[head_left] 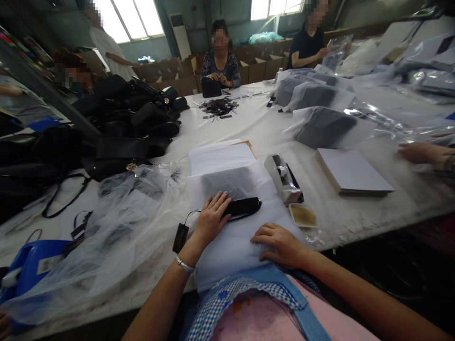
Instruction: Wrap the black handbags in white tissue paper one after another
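Pouch (243,207), black, lies partly beneath the flat, slightly parted fingers of the left hand (210,219), apparently to steady it. Loosely bent and apart, the right hand (284,244)'s fingers touch white paper (231,248), perhaps flattening it; beyond them a tape dispenser (283,181) stands, seemingly handy.

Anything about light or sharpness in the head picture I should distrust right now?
All in the head view: windows blown out at the top; glare streaking the clear plastic at right; black bags at left merging in shadow; a co-worker's hand near the right edge looks blurred; the left hand and right hand read fairly clearly.
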The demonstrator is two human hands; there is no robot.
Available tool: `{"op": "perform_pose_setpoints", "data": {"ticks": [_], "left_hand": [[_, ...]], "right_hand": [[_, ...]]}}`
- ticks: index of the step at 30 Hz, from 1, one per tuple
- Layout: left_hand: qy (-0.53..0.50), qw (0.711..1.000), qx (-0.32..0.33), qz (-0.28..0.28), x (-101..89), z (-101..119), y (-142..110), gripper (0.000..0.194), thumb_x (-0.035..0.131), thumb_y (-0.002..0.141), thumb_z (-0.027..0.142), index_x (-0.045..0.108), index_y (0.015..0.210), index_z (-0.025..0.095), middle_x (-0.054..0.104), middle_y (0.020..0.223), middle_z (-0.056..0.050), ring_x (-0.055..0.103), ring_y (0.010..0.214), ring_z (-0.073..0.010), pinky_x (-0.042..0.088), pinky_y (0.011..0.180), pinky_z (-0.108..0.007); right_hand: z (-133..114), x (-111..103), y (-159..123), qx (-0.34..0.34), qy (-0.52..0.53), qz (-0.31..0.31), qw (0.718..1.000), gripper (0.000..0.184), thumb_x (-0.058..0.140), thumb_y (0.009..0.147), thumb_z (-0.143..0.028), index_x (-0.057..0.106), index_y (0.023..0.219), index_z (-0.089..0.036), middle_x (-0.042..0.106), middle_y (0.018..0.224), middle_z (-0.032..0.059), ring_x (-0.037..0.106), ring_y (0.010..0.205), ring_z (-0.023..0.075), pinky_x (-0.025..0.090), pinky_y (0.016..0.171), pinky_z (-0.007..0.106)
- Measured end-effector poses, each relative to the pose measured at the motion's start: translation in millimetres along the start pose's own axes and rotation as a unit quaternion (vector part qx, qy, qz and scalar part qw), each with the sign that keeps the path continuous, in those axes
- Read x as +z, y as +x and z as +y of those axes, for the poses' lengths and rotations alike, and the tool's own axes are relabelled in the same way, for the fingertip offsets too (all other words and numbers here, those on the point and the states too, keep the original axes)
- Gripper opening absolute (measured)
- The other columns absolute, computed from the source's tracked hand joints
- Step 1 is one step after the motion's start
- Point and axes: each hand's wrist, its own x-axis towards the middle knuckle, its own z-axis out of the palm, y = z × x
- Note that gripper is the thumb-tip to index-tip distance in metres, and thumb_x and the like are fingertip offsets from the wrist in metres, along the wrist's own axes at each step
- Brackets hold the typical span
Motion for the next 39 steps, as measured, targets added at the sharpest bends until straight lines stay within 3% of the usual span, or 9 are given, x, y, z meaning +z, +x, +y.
{"op": "perform_pose_setpoints", "data": {"ticks": [4, 7, 14, 21, 25, 28, 33, 37, 39], "left_hand": [[-0.012, 1.000, -0.006, -0.005, -0.5, 0.4, 0.0, 0.049, 0.051, 0.096, 0.029, 0.042, 0.143, 0.020, 0.039, 0.154, -0.009, 0.030, 0.145, -0.0243, 0.028, 0.118, -0.050], [-0.025, 1.000, -0.014, -0.009, -2.8, 1.3, 0.8, 0.047, 0.050, 0.097, 0.029, 0.044, 0.142, 0.020, 0.040, 0.154, -0.008, 0.031, 0.145, -0.0244, 0.027, 0.118, -0.050], [-0.077, 0.995, -0.046, -0.047, -27.2, 3.3, 14.6, 0.049, 0.045, 0.099, 0.042, 0.043, 0.143, 0.020, 0.049, 0.148, -0.006, 0.040, 0.140, -0.0238, 0.034, 0.115, -0.044], [-0.121, 0.969, -0.078, -0.199, -72.8, 0.8, 44.1, 0.062, 0.026, 0.098, 0.061, 0.049, 0.139, 0.021, 0.054, 0.144, -0.006, 0.049, 0.133, -0.0256, 0.040, 0.109, -0.040], [-0.111, 0.960, -0.052, -0.252, -87.9, 7.5, 51.6, 0.074, 0.045, 0.086, 0.072, 0.045, 0.141, 0.023, 0.053, 0.143, -0.008, 0.051, 0.130, -0.0287, 0.041, 0.106, -0.040], [-0.058, 0.971, -0.078, -0.219, -79.8, 16.9, 49.2, 0.068, 0.064, 0.080, 0.061, 0.049, 0.133, 0.023, 0.057, 0.138, -0.008, 0.054, 0.126, -0.0279, 0.044, 0.101, -0.035], [-0.007, 0.975, -0.159, -0.155, -55.7, 22.1, 44.6, 0.029, 0.046, 0.095, 0.024, 0.051, 0.123, 0.022, 0.066, 0.122, -0.007, 0.065, 0.108, -0.0215, 0.049, 0.085, -0.030], [-0.002, 0.976, -0.168, -0.138, -50.6, 13.3, 45.4, 0.027, 0.050, 0.093, 0.020, 0.053, 0.119, 0.025, 0.071, 0.110, -0.003, 0.067, 0.102, -0.0202, 0.049, 0.083, -0.029], [0.002, 0.977, -0.168, -0.135, -50.4, 9.4, 46.2, 0.027, 0.053, 0.091, 0.019, 0.054, 0.117, 0.025, 0.072, 0.106, -0.003, 0.069, 0.098, -0.0203, 0.049, 0.080, -0.028]], "right_hand": [[7.6, 10.3, 1.6, 0.009, 0.029, -0.001, 1.000, 0.019, 0.067, 0.088, -0.039, 0.073, 0.097, -0.024, 0.071, 0.090, 0.0041, 0.061, 0.088, 0.0195, 0.050, 0.079, 0.031], [9.3, 8.5, 5.5, 0.014, 0.057, -0.015, 0.998, 0.019, 0.060, 0.093, -0.037, 0.075, 0.092, -0.024, 0.071, 0.088, 0.0031, 0.063, 0.084, 0.0178, 0.049, 0.078, 0.028], [1.6, -23.9, 26.5, 0.052, 0.111, -0.027, 0.992, 0.022, 0.059, 0.093, -0.037, 0.077, 0.089, -0.026, 0.073, 0.084, 0.0011, 0.066, 0.079, 0.0161, 0.049, 0.076, 0.026], [8.2, -65.9, 74.1, 0.096, 0.088, -0.005, 0.991, 0.018, 0.062, 0.087, -0.032, 0.078, 0.085, -0.025, 0.075, 0.080, -0.0004, 0.066, 0.071, 0.0155, 0.046, 0.066, 0.024], [24.1, -81.2, 105.1, 0.134, 0.060, -0.022, 0.989, 0.020, 0.062, 0.085, -0.033, 0.079, 0.086, -0.022, 0.076, 0.078, 0.0001, 0.065, 0.069, 0.0153, 0.042, 0.062, 0.023], [34.2, -87.8, 118.6, 0.152, 0.058, -0.015, 0.987, 0.021, 0.063, 0.085, -0.035, 0.079, 0.087, -0.022, 0.076, 0.080, 0.0000, 0.065, 0.072, 0.0158, 0.042, 0.065, 0.024], [26.6, -87.9, 114.2, 0.126, 0.012, 0.039, 0.991, 0.028, 0.058, 0.091, -0.044, 0.075, 0.102, -0.025, 0.076, 0.093, 0.0014, 0.068, 0.085, 0.0191, 0.046, 0.076, 0.028], [12.0, -76.2, 108.2, 0.076, -0.105, 0.082, 0.988, 0.060, 0.068, 0.081, -0.055, 0.059, 0.129, -0.020, 0.068, 0.122, 0.0104, 0.063, 0.108, 0.0291, 0.045, 0.094, 0.040], [11.8, -70.1, 112.3, 0.053, -0.148, 0.075, 0.985, 0.050, 0.073, 0.080, -0.041, 0.061, 0.123, -0.018, 0.066, 0.123, 0.0114, 0.061, 0.110, 0.0295, 0.043, 0.098, 0.041]]}}
